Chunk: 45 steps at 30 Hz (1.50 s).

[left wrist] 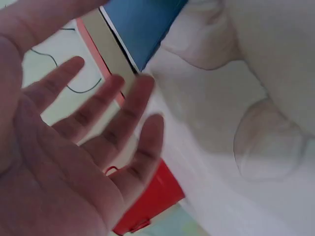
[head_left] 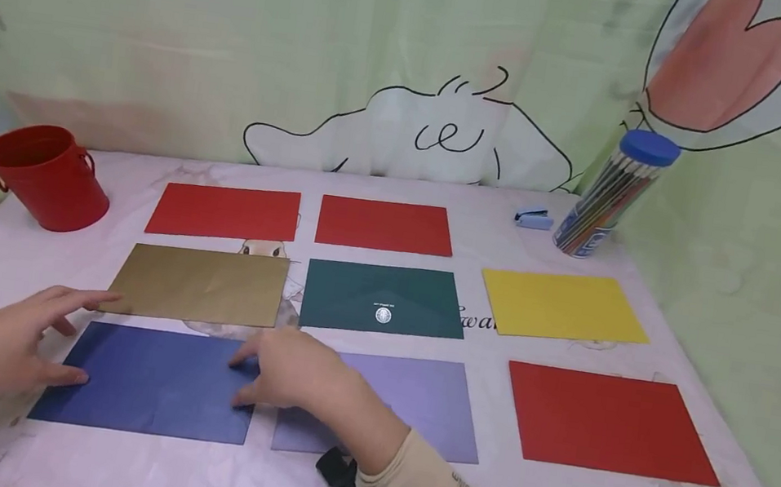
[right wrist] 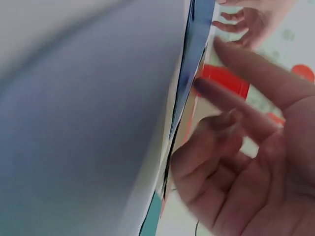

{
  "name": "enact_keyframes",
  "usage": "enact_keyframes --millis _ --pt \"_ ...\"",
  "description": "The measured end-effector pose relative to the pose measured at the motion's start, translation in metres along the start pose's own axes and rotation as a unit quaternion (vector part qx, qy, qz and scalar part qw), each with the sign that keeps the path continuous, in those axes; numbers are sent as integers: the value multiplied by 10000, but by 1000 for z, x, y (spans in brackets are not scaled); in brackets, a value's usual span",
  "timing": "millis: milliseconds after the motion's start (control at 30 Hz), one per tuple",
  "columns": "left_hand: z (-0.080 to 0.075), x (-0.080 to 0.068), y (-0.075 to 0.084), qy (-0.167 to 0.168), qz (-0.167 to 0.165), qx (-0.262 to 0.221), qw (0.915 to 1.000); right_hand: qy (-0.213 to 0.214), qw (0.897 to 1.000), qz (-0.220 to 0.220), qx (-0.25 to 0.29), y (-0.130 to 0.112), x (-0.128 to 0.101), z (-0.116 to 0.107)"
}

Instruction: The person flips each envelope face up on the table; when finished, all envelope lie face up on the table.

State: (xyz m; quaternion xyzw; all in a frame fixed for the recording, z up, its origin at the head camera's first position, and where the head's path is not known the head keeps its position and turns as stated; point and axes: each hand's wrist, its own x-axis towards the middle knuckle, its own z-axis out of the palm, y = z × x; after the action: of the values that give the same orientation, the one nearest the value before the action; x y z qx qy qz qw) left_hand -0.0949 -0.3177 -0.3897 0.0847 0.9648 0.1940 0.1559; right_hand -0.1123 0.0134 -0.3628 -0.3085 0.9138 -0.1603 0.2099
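Red bucket [head_left: 47, 175] far left | clear tube [head_left: 615, 195]: pencils | hands over blue envelope [head_left: 150, 381]

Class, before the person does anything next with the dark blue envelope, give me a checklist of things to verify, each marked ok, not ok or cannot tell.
1. Left hand free, fingers spread, holding nothing: ok.
2. Right hand over the right end of the dark blue envelope: ok.
3. Right hand actually touching the envelope: cannot tell.
4. Dark blue envelope lies flat, clear of the lilac envelope beside it: ok.
5. Gold envelope overlapped by the blue one: cannot tell, edges close.
6. Red bucket well away from both hands: ok.
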Motion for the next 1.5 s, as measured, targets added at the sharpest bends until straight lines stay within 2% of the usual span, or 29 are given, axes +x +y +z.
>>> enact_keyframes --millis 167,333,400,533,667,867,967,1200,1333,1500 --pt "-7 12 1 239 327 -80 9991 41 9991 146 384 5 11 -14" --pt "-20 33 1 469 843 -360 9947 547 9973 218 438 10 28 -26" --pt "-26 43 -1 455 904 -557 9933 750 9960 225 429 13 35 -28" --pt "-32 57 -9 231 692 -908 9932 947 9935 290 556 18 49 -28" --pt "-32 61 -18 -56 457 -1134 9925 890 9940 368 526 22 56 -26" --pt "-28 62 -22 -223 513 -1424 9882 723 9970 196 -198 27 57 -24" --pt "-27 63 -20 -215 540 -1386 9886 719 9968 132 -325 30 59 -22" --pt "-25 68 -20 -111 655 -1192 9906 744 9970 4 -193 36 61 -21" --pt "-23 68 -21 -148 546 -1062 9927 658 9976 -204 -97 38 62 -22" --pt "-22 65 -20 -150 458 -609 9970 622 9972 -393 -109 40 60 -23"
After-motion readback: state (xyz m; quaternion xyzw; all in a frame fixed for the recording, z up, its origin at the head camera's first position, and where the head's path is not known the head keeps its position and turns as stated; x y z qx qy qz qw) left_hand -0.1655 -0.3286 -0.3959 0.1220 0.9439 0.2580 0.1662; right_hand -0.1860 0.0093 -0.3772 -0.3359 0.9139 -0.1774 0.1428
